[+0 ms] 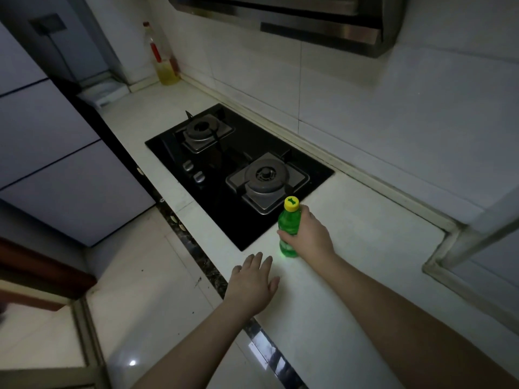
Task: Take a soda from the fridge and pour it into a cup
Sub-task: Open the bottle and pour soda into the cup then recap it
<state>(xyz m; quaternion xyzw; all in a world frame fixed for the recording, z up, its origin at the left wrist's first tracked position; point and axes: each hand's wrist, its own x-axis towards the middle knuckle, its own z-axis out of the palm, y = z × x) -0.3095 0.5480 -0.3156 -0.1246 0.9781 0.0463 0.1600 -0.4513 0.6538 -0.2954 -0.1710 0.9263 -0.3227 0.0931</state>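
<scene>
A green soda bottle [288,223] with a yellow cap stands upright on the white counter [351,248], just right of the stove's near corner. My right hand [309,234] is wrapped around the bottle's middle from the right side. My left hand [252,282] lies flat on the counter's front edge, fingers spread, holding nothing, a short way in front of and left of the bottle. No cup is in view. The grey fridge [47,153] stands at the left, its doors closed.
A black two-burner gas stove [219,161] is set into the counter behind the bottle. A tall oil bottle [163,60] stands in the far corner. A range hood [309,21] hangs overhead. A window frame [463,242] juts in at the right.
</scene>
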